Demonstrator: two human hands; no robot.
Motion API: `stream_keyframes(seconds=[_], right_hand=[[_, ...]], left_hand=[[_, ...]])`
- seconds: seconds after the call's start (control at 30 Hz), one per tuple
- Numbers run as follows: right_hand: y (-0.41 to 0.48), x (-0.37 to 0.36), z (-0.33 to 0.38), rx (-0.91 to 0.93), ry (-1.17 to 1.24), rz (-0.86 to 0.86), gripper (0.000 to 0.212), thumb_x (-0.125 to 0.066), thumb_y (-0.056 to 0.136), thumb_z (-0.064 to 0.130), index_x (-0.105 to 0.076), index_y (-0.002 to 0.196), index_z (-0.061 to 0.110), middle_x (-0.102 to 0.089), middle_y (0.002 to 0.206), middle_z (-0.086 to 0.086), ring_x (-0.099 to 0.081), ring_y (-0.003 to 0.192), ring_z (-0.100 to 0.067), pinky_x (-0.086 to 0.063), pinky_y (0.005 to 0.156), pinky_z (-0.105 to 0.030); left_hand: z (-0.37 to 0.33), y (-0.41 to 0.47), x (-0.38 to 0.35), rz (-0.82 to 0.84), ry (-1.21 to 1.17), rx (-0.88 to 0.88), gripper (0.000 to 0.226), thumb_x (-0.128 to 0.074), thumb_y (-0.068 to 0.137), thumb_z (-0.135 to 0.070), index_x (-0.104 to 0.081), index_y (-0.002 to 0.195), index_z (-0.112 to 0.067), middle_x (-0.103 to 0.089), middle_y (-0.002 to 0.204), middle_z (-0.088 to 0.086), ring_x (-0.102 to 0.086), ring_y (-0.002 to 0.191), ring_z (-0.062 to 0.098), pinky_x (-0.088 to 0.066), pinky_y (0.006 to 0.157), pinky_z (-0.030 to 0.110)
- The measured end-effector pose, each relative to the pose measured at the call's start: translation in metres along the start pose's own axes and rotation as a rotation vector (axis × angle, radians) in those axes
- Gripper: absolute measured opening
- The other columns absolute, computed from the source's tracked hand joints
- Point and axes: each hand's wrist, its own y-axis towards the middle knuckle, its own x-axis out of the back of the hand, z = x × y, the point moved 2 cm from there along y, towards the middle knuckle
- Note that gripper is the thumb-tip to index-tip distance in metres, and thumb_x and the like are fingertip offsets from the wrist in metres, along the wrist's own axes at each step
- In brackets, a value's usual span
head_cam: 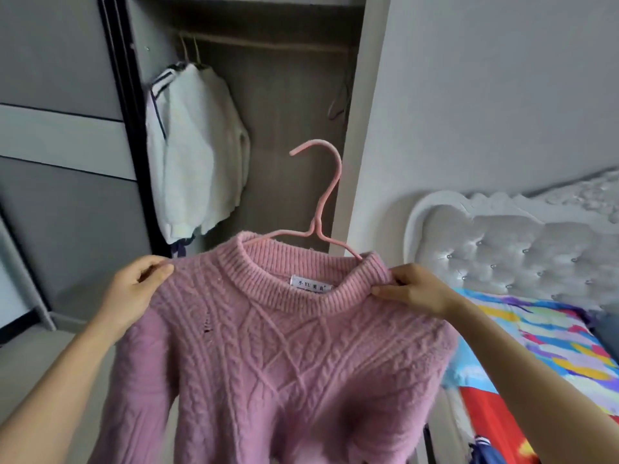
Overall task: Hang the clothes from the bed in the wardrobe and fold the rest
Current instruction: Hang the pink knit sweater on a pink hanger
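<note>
A pink cable-knit sweater (pixel 274 356) hangs in front of me on a pink hanger (pixel 321 202), whose hook rises above the collar. My left hand (pixel 137 289) pinches the sweater's left shoulder. My right hand (pixel 412 289) pinches the collar at its right side. Behind them the wardrobe (pixel 284 105) stands open, with a rail (pixel 268 45) across its top. A white sweater (pixel 197 152) hangs from the rail at the left. The bed (pixel 536 346) with a colourful sheet lies at the right.
A dark sliding wardrobe door (pixel 67 162) fills the left. A grey wall panel (pixel 469 95) stands between the wardrobe and the bed's white tufted headboard (pixel 509 252). An empty hanger (pixel 338 105) hangs at the wardrobe's right side. Blue clothing (pixel 485 450) lies at the bed's near edge.
</note>
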Motion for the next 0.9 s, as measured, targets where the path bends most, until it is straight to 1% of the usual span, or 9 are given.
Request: stream_keyframes(seconds=[0.07, 0.23, 0.3, 0.37, 0.43, 0.5, 0.57, 0.73, 0.9], right_hand=[[0.017, -0.010, 0.012, 0.017, -0.021, 0.037, 0.049, -0.069, 0.084, 0.024, -0.036, 0.047, 0.020, -0.031, 0.037, 0.011, -0.032, 0.040, -0.004, -0.030, 0.047, -0.017], [0.071, -0.037, 0.038, 0.088, -0.080, 0.088, 0.046, -0.070, 0.083, 0.025, -0.039, 0.049, 0.022, -0.033, 0.038, 0.012, -0.035, 0.039, -0.003, -0.032, 0.047, -0.015], [0.095, -0.049, 0.042, 0.135, -0.098, 0.133, 0.044, -0.069, 0.083, 0.027, -0.040, 0.050, 0.024, -0.039, 0.037, 0.015, -0.039, 0.040, -0.003, -0.034, 0.049, -0.015], [0.114, -0.056, 0.042, 0.163, -0.117, 0.155, 0.041, -0.069, 0.083, 0.030, -0.042, 0.052, 0.024, -0.039, 0.039, 0.014, -0.037, 0.041, -0.005, -0.034, 0.049, -0.016], [0.141, -0.065, 0.038, 0.194, -0.121, 0.190, 0.036, -0.066, 0.084, 0.033, -0.048, 0.057, 0.016, -0.040, 0.049, 0.013, -0.035, 0.045, -0.005, -0.033, 0.050, -0.017], [0.169, -0.073, 0.035, 0.221, -0.114, 0.237, 0.037, -0.063, 0.086, 0.034, -0.057, 0.069, 0.002, -0.047, 0.058, 0.002, -0.041, 0.052, -0.011, -0.036, 0.052, -0.021], [0.197, -0.078, 0.034, 0.246, -0.106, 0.270, 0.042, -0.062, 0.088, 0.033, -0.060, 0.077, -0.007, -0.052, 0.065, -0.007, -0.045, 0.057, -0.017, -0.039, 0.057, -0.029], [0.277, -0.085, 0.028, 0.305, -0.077, 0.288, 0.032, -0.063, 0.088, 0.026, -0.059, 0.068, 0.002, -0.052, 0.064, -0.008, -0.044, 0.054, -0.014, -0.035, 0.054, -0.017], [0.356, -0.085, 0.029, 0.295, -0.024, 0.309, 0.032, -0.063, 0.088, 0.028, -0.060, 0.067, 0.004, -0.055, 0.064, -0.005, -0.048, 0.057, -0.015, -0.039, 0.056, -0.024]], left_hand=[[0.010, 0.008, 0.010, -0.015, 0.005, 0.011, 0.009, -0.054, 0.091, -0.003, -0.059, 0.094, -0.009, -0.060, 0.095, 0.008, -0.053, 0.072, -0.011, -0.035, 0.069, -0.004], [0.031, 0.026, 0.034, -0.095, 0.041, 0.025, 0.013, -0.052, 0.091, 0.000, -0.060, 0.101, 0.001, -0.057, 0.094, 0.009, -0.047, 0.062, -0.027, -0.032, 0.066, -0.007], [0.042, 0.029, 0.040, -0.124, 0.055, 0.049, 0.013, -0.052, 0.091, 0.001, -0.060, 0.102, 0.001, -0.056, 0.094, 0.009, -0.048, 0.063, -0.026, -0.032, 0.066, -0.007], [0.049, 0.033, 0.041, -0.131, 0.073, 0.071, 0.011, -0.052, 0.091, 0.001, -0.061, 0.099, 0.002, -0.057, 0.092, 0.008, -0.053, 0.069, -0.015, -0.032, 0.066, -0.006], [0.058, 0.046, 0.040, -0.150, 0.078, 0.086, 0.010, -0.052, 0.091, 0.002, -0.061, 0.096, 0.001, -0.058, 0.083, 0.003, -0.055, 0.070, -0.009, -0.033, 0.065, -0.006], [0.069, 0.063, 0.037, -0.150, 0.084, 0.088, 0.011, -0.052, 0.091, 0.004, -0.059, 0.092, -0.004, -0.056, 0.076, -0.005, -0.052, 0.063, -0.020, -0.034, 0.064, -0.006], [0.081, 0.082, 0.033, -0.147, 0.100, 0.086, 0.012, -0.052, 0.091, 0.004, -0.059, 0.090, -0.006, -0.056, 0.075, -0.004, -0.048, 0.058, -0.024, -0.035, 0.064, -0.004], [0.109, 0.148, 0.020, -0.163, 0.132, 0.102, 0.012, -0.053, 0.092, -0.001, -0.059, 0.084, -0.008, -0.058, 0.076, -0.002, -0.047, 0.057, -0.022, -0.036, 0.064, 0.000], [0.125, 0.208, 0.014, -0.223, 0.137, 0.103, 0.024, -0.053, 0.092, -0.003, -0.058, 0.075, -0.020, -0.059, 0.073, -0.005, -0.048, 0.058, -0.018, -0.036, 0.063, 0.001]])
